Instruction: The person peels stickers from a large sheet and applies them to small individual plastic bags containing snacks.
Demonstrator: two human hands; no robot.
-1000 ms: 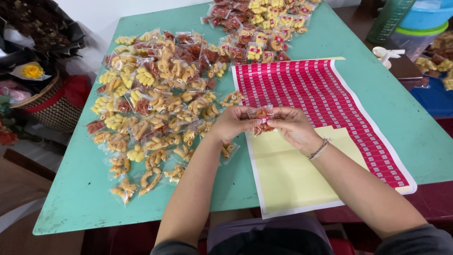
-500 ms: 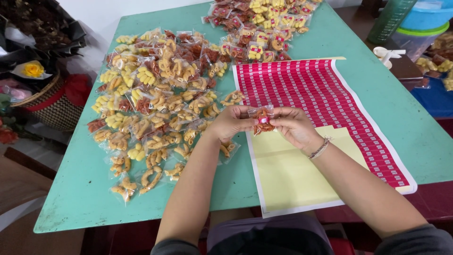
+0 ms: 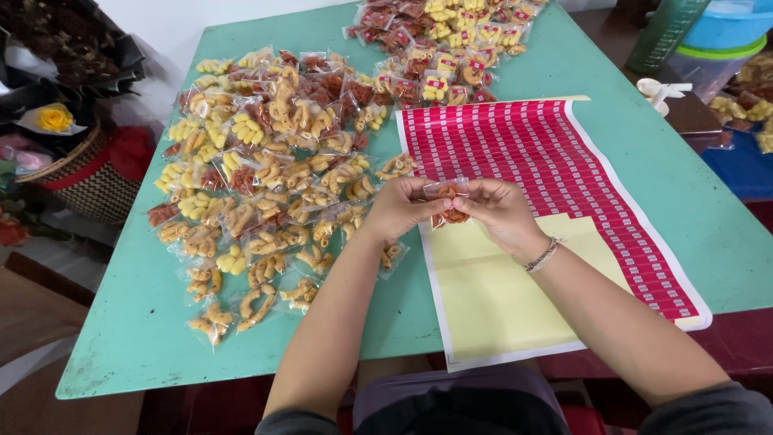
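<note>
Packet (image 3: 448, 200) raised slightly | upright (top up) | both hands pinch

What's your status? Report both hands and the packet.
Left hand and right hand both pinching one small snack packet, held above the sticker sheet. Unlabelled packets piled left on the green table. Nothing in the way.

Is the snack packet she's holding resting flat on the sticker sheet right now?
No, the small snack packet is pinched between the left hand and right hand, raised above the sticker sheet.
</note>
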